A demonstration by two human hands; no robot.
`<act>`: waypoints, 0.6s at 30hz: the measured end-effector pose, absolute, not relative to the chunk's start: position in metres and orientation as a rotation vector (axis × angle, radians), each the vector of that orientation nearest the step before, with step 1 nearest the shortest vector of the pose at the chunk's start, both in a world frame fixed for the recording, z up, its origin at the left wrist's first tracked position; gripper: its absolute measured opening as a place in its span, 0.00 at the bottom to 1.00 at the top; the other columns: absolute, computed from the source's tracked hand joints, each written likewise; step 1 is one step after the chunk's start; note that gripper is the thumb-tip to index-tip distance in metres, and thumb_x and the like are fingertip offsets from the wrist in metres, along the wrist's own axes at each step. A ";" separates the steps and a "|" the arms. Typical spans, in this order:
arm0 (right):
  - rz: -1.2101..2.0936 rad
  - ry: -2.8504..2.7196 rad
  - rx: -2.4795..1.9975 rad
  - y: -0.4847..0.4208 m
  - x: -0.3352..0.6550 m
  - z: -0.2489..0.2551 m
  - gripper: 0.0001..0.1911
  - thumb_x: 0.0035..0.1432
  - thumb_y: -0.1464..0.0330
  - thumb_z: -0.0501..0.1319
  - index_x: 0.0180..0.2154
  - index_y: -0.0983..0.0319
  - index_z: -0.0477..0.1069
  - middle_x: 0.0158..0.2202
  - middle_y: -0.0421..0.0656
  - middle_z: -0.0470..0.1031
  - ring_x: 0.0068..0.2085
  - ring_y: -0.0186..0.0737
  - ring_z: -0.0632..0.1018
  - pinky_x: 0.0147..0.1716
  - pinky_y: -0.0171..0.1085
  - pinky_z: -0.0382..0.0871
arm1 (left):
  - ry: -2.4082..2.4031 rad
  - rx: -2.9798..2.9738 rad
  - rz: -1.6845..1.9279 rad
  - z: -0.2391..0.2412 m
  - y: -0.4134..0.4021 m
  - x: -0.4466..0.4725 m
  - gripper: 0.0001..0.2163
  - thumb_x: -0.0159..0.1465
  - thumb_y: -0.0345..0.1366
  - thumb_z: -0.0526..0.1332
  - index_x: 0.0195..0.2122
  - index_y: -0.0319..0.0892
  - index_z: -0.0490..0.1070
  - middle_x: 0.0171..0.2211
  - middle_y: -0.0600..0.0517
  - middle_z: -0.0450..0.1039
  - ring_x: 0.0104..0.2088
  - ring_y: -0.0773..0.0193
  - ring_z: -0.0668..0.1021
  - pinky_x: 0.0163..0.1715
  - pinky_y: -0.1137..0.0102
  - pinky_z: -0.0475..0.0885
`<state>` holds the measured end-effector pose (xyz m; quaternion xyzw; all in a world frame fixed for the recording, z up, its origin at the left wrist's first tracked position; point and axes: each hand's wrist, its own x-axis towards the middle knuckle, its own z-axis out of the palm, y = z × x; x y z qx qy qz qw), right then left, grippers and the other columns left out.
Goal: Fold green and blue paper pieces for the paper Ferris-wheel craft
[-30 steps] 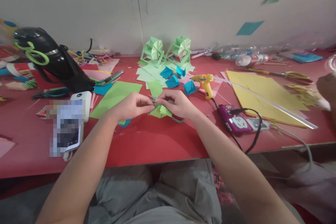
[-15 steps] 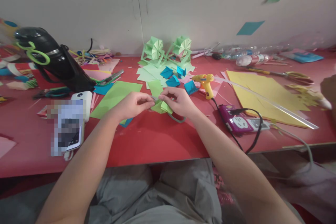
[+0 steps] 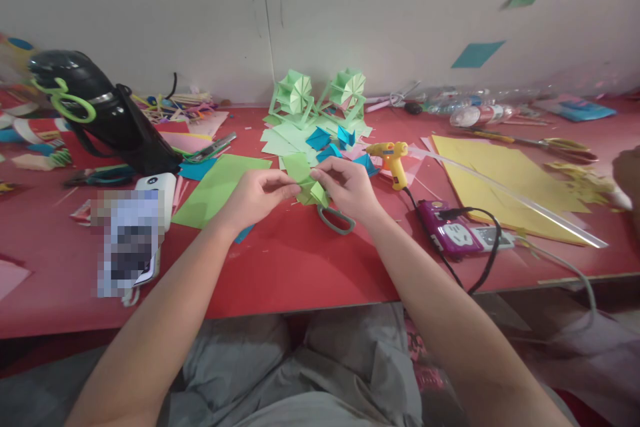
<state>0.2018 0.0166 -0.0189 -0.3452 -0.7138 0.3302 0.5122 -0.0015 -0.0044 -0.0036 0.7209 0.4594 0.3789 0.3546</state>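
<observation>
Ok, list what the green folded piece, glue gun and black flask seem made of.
Green folded piece: matte paper, judging by its creases.
Glue gun: probably smooth plastic, from its moulded shape.
Black flask: glossy, with bright highlights; perhaps plastic or coated metal.

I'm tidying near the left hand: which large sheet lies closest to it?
The large green sheet, right beside the left hand; the yellow sheet lies to the right, past the glue gun.

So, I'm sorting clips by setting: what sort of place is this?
Probably a papercraft workspace, though whether classroom, workshop or home I can't tell. The red table holds a yellow glue gun, sheets of yellow paper and two folded green paper models.
</observation>
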 end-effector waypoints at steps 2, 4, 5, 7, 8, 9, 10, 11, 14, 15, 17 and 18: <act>0.802 -1.731 -0.815 0.016 0.202 -0.018 0.18 0.60 0.54 0.63 0.29 0.62 0.71 0.25 0.40 0.71 0.26 0.33 0.68 0.27 0.35 0.62 | 1.201 1.840 0.984 -0.004 -0.004 -0.002 0.12 0.60 0.47 0.68 0.32 0.42 0.80 0.31 0.51 0.81 0.34 0.60 0.81 0.35 0.69 0.73; 0.799 -1.743 -0.809 0.016 0.202 -0.018 0.19 0.60 0.53 0.63 0.29 0.62 0.71 0.26 0.40 0.71 0.26 0.32 0.68 0.27 0.35 0.62 | 1.213 1.829 0.972 -0.004 -0.003 -0.003 0.11 0.59 0.46 0.68 0.32 0.42 0.80 0.31 0.51 0.81 0.34 0.60 0.81 0.35 0.69 0.74; 0.791 -1.744 -0.809 0.016 0.202 -0.018 0.19 0.60 0.53 0.63 0.29 0.62 0.71 0.26 0.40 0.71 0.27 0.33 0.68 0.27 0.35 0.62 | 1.222 1.828 0.969 -0.003 -0.003 -0.004 0.11 0.59 0.45 0.68 0.32 0.42 0.80 0.30 0.51 0.81 0.34 0.61 0.81 0.35 0.69 0.74; 0.772 -1.741 -0.804 0.017 0.201 -0.020 0.19 0.60 0.53 0.63 0.29 0.62 0.71 0.27 0.40 0.71 0.27 0.33 0.68 0.28 0.35 0.62 | 1.239 1.833 0.967 -0.002 -0.003 -0.004 0.10 0.60 0.44 0.68 0.31 0.43 0.80 0.30 0.51 0.81 0.33 0.61 0.81 0.35 0.69 0.74; 0.764 -1.740 -0.801 0.017 0.201 -0.020 0.19 0.60 0.53 0.63 0.29 0.62 0.71 0.27 0.40 0.71 0.27 0.33 0.68 0.29 0.35 0.63 | 1.247 1.839 0.965 -0.002 -0.004 -0.004 0.09 0.60 0.44 0.68 0.31 0.43 0.80 0.30 0.51 0.81 0.33 0.61 0.81 0.35 0.69 0.74; 0.760 -1.740 -0.799 0.018 0.201 -0.021 0.19 0.60 0.53 0.63 0.29 0.62 0.71 0.27 0.40 0.71 0.28 0.33 0.68 0.29 0.35 0.63 | 1.252 1.846 0.961 -0.001 -0.004 -0.004 0.09 0.60 0.43 0.68 0.31 0.43 0.80 0.30 0.52 0.81 0.33 0.61 0.81 0.35 0.69 0.74; 0.760 -1.740 -0.799 0.018 0.201 -0.021 0.19 0.60 0.52 0.63 0.29 0.62 0.71 0.26 0.40 0.71 0.28 0.33 0.69 0.29 0.35 0.63 | 1.254 1.856 0.957 -0.001 -0.004 -0.004 0.09 0.60 0.43 0.67 0.31 0.43 0.79 0.29 0.51 0.81 0.33 0.61 0.81 0.35 0.69 0.74; 0.765 -1.741 -0.800 0.018 0.201 -0.021 0.20 0.60 0.52 0.63 0.29 0.62 0.71 0.26 0.40 0.71 0.28 0.33 0.69 0.29 0.35 0.63 | 1.253 1.866 0.955 -0.001 -0.005 -0.004 0.09 0.61 0.43 0.67 0.31 0.43 0.79 0.29 0.51 0.81 0.33 0.61 0.81 0.35 0.69 0.74; 0.825 -1.735 -0.803 0.016 0.201 -0.019 0.20 0.59 0.51 0.63 0.29 0.62 0.71 0.25 0.39 0.69 0.27 0.33 0.68 0.28 0.35 0.63 | 1.240 1.904 0.956 0.000 -0.005 -0.004 0.09 0.61 0.42 0.66 0.29 0.42 0.78 0.29 0.51 0.81 0.32 0.60 0.81 0.34 0.69 0.74; 0.851 -1.733 -0.806 0.015 0.201 -0.018 0.21 0.60 0.51 0.62 0.29 0.62 0.72 0.25 0.39 0.69 0.27 0.33 0.68 0.28 0.35 0.63 | 1.233 1.915 0.964 0.000 -0.005 -0.004 0.09 0.61 0.42 0.66 0.29 0.42 0.77 0.28 0.51 0.80 0.32 0.60 0.81 0.34 0.69 0.74; 0.901 -1.730 -0.806 0.013 0.202 -0.016 0.22 0.63 0.50 0.59 0.30 0.62 0.72 0.25 0.40 0.68 0.27 0.33 0.69 0.28 0.35 0.64 | 1.218 1.936 0.987 0.000 -0.005 -0.005 0.09 0.61 0.41 0.66 0.29 0.42 0.77 0.28 0.51 0.80 0.32 0.61 0.81 0.34 0.69 0.74; 0.924 -1.731 -0.796 0.012 0.202 -0.015 0.22 0.63 0.50 0.58 0.31 0.63 0.73 0.26 0.40 0.70 0.28 0.33 0.70 0.29 0.35 0.65 | 1.211 1.946 1.003 -0.001 -0.004 -0.006 0.09 0.61 0.40 0.65 0.28 0.42 0.76 0.28 0.51 0.80 0.32 0.61 0.80 0.34 0.69 0.74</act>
